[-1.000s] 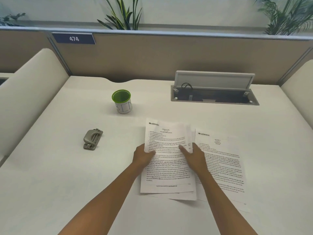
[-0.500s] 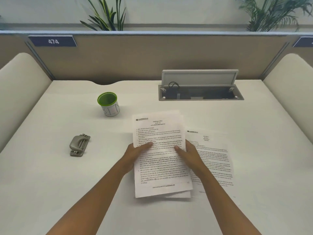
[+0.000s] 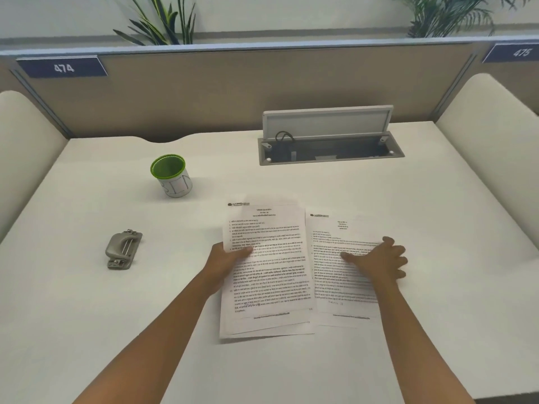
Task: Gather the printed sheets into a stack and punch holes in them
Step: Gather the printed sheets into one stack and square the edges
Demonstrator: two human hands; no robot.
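The person is at the gathering step. The left hand (image 3: 226, 258) pinches the left edge of the stack of papers (image 3: 265, 275), thumb on top and fingers under it, near the middle of the counter (image 3: 87, 330). The right hand (image 3: 376, 259) lies flat with its fingers spread wide on one loose sheet (image 3: 338, 287), holding nothing. That sheet lies just beside the stack on its right, and their edges seem to touch.

I think the next move is to slide or lift the loose sheet onto the stack, then tap the edges even. The hole punch (image 3: 123, 249) waits well apart, toward the left edge of the counter, so a hand must reach for it after.

A green-rimmed cup (image 3: 172, 176) stands toward the back; its writing is unclear. The wall signs read 474 (image 3: 63, 67) and 475 (image 3: 521, 51). The print on the papers is too small to read.
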